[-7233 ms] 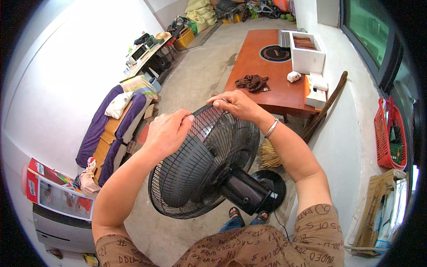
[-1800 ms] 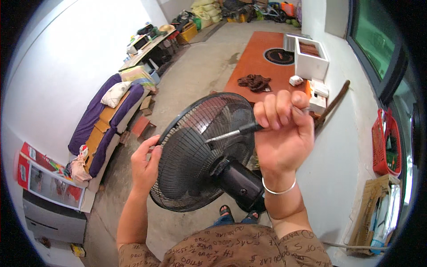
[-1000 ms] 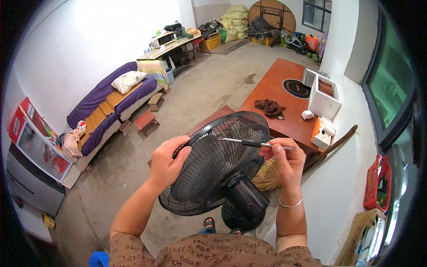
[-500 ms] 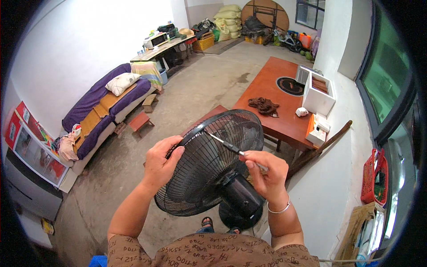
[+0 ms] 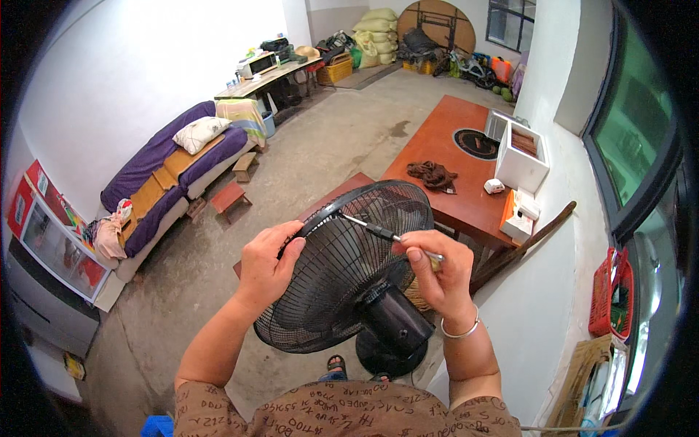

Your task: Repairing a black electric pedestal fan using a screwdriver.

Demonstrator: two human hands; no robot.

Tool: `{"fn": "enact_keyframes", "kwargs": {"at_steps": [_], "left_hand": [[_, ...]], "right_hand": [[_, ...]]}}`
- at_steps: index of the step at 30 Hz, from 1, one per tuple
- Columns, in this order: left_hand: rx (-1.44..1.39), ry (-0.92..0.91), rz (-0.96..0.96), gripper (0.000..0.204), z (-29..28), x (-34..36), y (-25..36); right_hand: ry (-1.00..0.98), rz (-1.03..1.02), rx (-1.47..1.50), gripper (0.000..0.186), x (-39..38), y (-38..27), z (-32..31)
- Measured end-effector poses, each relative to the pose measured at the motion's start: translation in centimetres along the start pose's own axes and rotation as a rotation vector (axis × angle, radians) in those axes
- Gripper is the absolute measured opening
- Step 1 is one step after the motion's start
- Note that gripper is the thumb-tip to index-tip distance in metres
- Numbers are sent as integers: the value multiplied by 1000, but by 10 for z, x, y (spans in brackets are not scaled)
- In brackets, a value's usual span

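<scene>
A black standing fan [image 5: 399,324] tilts in front of me, its round wire guard [image 5: 313,291] facing up and left. My left hand [image 5: 268,264] is closed on the guard's upper left rim, thumb on the near side. In my right hand [image 5: 440,271] is a screwdriver [image 5: 380,231] with a metal shaft and a black sleeve partway along it. Its tip meets the guard's rim near the top; whether it sits in a screw is too small to tell. My right fingers pinch the handle end, partly hiding it.
Beyond the fan stands a reddish-brown table [image 5: 437,138] with a dark cloth [image 5: 432,175], a white foam box [image 5: 523,156] and a tissue box. A wooden pole [image 5: 531,237] leans by the right wall. Left are a purple-covered sofa [image 5: 149,178] and a small stool [image 5: 231,198].
My right hand has shifted slightly right and up, its grip on the screwdriver turned. The screwdriver's tip stays at the rim. My left hand keeps its place on the guard.
</scene>
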State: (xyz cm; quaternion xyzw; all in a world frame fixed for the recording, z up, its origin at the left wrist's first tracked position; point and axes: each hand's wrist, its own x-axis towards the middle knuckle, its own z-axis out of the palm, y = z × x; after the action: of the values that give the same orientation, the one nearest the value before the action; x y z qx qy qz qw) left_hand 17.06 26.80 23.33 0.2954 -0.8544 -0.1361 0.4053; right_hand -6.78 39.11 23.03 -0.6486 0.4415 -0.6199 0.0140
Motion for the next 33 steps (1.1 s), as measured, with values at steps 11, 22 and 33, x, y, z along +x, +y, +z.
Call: {"fn": "enact_keyframes", "kwargs": {"at_steps": [11, 22, 33], "left_hand": [[-6, -33, -79, 23, 1, -7, 1], [-663, -136, -229, 51, -9, -42, -28], [-16, -77, -102, 29, -25, -53, -5]], "right_hand": [[43, -238, -58, 5, 28, -14, 5], [84, -85, 137, 33, -4, -22, -10], [-159, 299, -122, 17, -54, -29, 6]]}}
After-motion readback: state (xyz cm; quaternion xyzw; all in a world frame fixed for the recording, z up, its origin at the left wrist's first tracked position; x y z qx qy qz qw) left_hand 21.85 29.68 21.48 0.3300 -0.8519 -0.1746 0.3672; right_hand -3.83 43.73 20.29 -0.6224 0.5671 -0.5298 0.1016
